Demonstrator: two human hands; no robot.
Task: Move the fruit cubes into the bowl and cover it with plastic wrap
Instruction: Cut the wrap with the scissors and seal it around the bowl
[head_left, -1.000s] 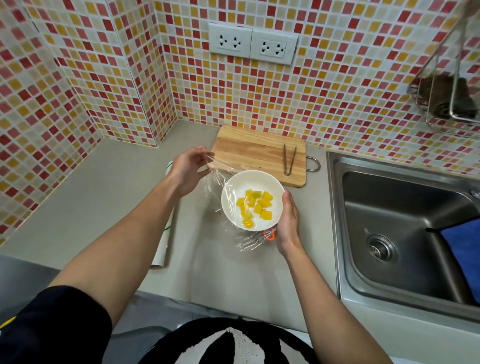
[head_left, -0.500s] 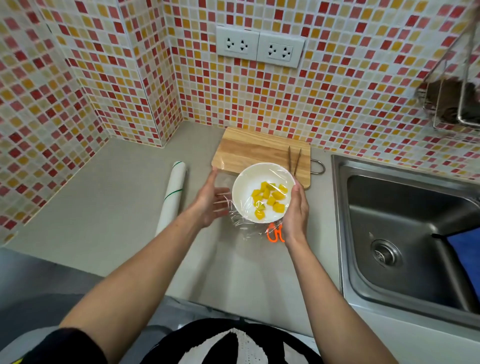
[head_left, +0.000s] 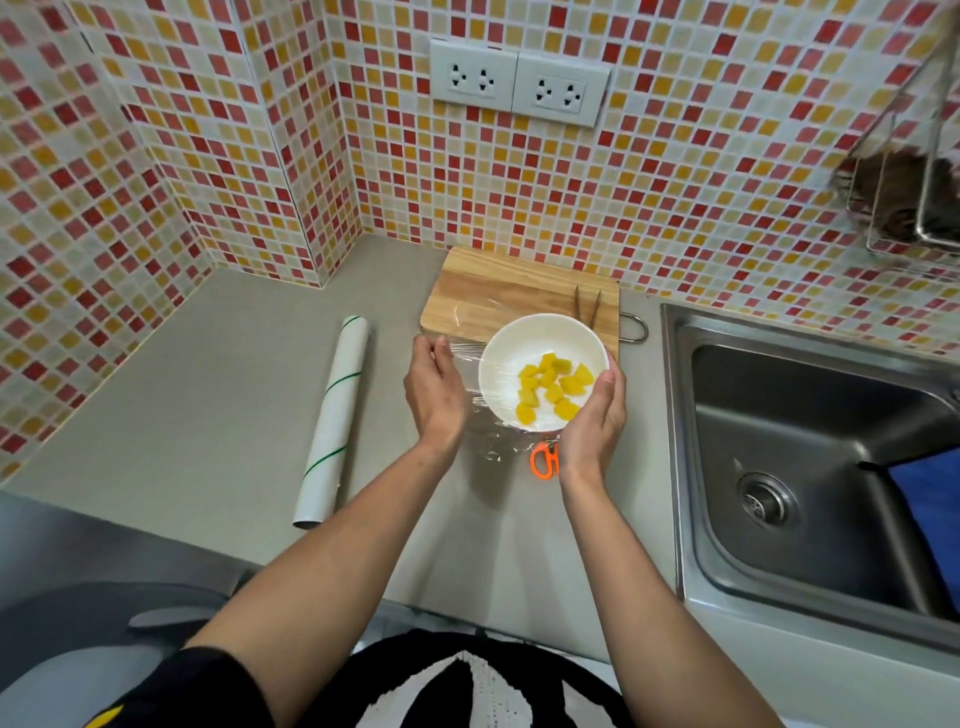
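A white bowl (head_left: 504, 358) holds several yellow fruit cubes (head_left: 550, 387) and sits at the front edge of the wooden cutting board (head_left: 498, 291). Clear plastic wrap (head_left: 491, 441) is stretched over the bowl and bunches loosely under its near side. My left hand (head_left: 434, 384) lies with straight fingers against the wrap on the bowl's left side. My right hand (head_left: 592, 421) cups the bowl's right side, its thumb at the rim.
The wrap roll (head_left: 335, 421) lies on the grey counter to the left. Tongs (head_left: 587, 306) rest on the board. Orange scissors (head_left: 543, 462) lie partly under my right wrist. A steel sink (head_left: 810, 467) with a blue cloth (head_left: 930, 499) is on the right.
My left hand came in from the board's left corner to the bowl's left side. The bowl moved back toward the board, and the wrap now lies tight over it.
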